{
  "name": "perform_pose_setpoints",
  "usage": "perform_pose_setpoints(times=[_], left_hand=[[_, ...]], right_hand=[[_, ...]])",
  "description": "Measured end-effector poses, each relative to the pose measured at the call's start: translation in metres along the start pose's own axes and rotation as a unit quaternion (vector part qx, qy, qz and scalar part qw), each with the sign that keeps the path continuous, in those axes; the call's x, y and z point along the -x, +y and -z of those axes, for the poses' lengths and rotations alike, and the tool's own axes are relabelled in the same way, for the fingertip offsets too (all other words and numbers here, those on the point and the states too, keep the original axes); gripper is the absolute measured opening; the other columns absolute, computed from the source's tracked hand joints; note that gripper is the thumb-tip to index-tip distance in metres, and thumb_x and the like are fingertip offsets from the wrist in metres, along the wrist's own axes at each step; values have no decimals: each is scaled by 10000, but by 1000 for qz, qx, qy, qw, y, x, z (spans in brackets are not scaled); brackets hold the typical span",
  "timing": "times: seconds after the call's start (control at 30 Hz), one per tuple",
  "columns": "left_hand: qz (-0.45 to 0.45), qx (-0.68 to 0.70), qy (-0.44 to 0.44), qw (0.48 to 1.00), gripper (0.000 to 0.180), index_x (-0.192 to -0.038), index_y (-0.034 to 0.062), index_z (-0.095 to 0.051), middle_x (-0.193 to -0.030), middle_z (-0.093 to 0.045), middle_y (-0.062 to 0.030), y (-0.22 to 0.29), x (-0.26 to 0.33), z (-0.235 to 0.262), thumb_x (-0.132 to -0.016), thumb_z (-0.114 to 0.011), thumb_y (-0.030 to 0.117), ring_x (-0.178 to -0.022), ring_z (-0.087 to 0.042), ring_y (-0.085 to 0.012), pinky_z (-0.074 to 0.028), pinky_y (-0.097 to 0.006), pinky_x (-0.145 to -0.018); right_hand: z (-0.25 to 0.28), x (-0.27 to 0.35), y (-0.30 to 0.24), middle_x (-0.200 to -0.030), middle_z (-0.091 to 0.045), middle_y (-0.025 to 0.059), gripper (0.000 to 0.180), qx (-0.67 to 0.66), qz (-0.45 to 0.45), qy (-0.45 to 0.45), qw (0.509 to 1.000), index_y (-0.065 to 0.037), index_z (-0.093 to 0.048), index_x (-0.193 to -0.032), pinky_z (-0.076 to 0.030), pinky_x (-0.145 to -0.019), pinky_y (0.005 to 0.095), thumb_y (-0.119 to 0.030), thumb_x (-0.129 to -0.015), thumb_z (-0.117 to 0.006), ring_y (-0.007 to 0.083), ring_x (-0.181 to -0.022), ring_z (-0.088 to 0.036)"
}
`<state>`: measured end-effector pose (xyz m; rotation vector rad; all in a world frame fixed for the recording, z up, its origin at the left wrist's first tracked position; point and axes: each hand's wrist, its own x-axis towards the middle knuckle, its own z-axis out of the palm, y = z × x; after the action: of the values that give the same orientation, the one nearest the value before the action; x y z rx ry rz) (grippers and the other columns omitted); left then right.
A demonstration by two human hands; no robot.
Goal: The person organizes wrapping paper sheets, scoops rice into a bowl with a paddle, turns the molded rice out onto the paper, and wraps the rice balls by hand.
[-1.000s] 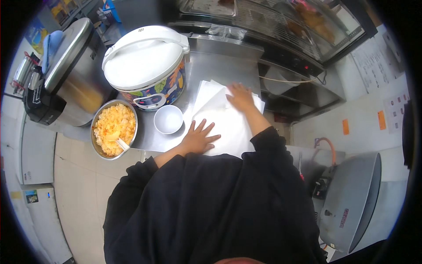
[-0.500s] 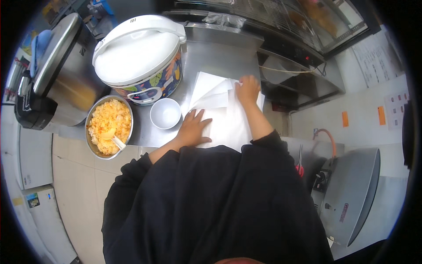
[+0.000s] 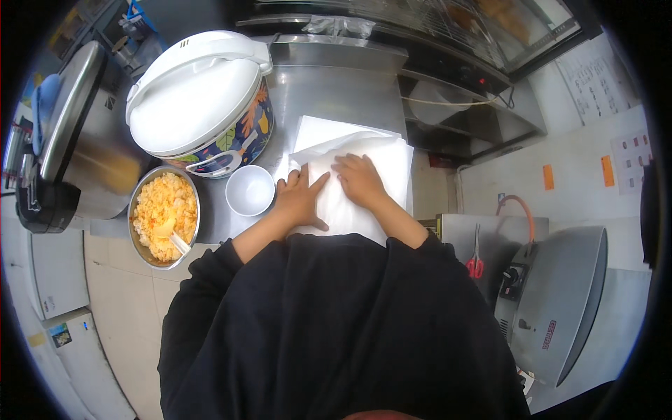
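White sheets of paper [image 3: 392, 150] lie in a stack on the steel counter in front of me, the top sheet wrinkled. My left hand [image 3: 301, 199] rests on the left part of the sheets with its fingers spread. Flat on the middle of the top sheet lies my right hand [image 3: 358, 180], its fingers stretched out and holding nothing. A small white bowl [image 3: 250, 191] stands just left of my left hand. Further left is a metal bowl of yellow-orange rice [image 3: 171, 203], with a white-handled scoop [image 3: 180, 243] stuck in it.
Behind the bowls stands a large white-lidded rice container [image 3: 199, 105] with a leaf pattern, beside a steel cooker [image 3: 91, 133]. A dark glass-fronted cabinet [image 3: 448, 59] borders the back. On the right are red-handled scissors [image 3: 475, 266] and a grey appliance [image 3: 560, 308] with a hose.
My right hand has let go of the top sheet's far right part and moved left, down onto the paper's middle. That sheet now lies flatter. The whole view has shifted slightly.
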<state>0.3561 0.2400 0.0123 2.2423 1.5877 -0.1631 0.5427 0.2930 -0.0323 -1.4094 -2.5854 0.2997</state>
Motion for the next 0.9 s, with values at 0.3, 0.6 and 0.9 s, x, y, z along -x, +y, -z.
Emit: perform_pose_setpoints(times=[0.3, 0.6, 0.9], left_hand=[[-82, -16, 101, 991, 772, -1371, 238, -363, -1448, -179, -236, -19, 21, -52, -734, -571, 621, -1348, -168, -394, -201, -587, -1030], [-127, -11, 116, 985, 638, -1319, 195, -444, -1434, -257, -189, -23, 45, -46, -796, -518, 553, -1348, -205, -352, -198, -591, -1037], [-223, 56, 182, 956, 276, -1052, 106, -587, -1196, -548, -67, -74, 107, -85, -809, -504, 209, -1216, -429, -286, -301, -487, -1035]], right_hand=[[10, -39, 46, -1465, -271, 28, 454, 120, -171, -12, 978, -248, -359, -1370, -102, -1060, 606, -379, -935, -374, 288, -1371, -168], [6, -50, 47, -1467, -258, 68, 488, 110, -216, -4, 970, -175, -349, -1374, -112, -1066, 594, -400, -941, -363, 294, -1373, -156], [5, 2, -49, -1441, -305, 86, 632, 11, 33, -79, 996, -198, -407, -1337, -162, -1042, 605, -502, -803, -554, 338, -1352, -199]])
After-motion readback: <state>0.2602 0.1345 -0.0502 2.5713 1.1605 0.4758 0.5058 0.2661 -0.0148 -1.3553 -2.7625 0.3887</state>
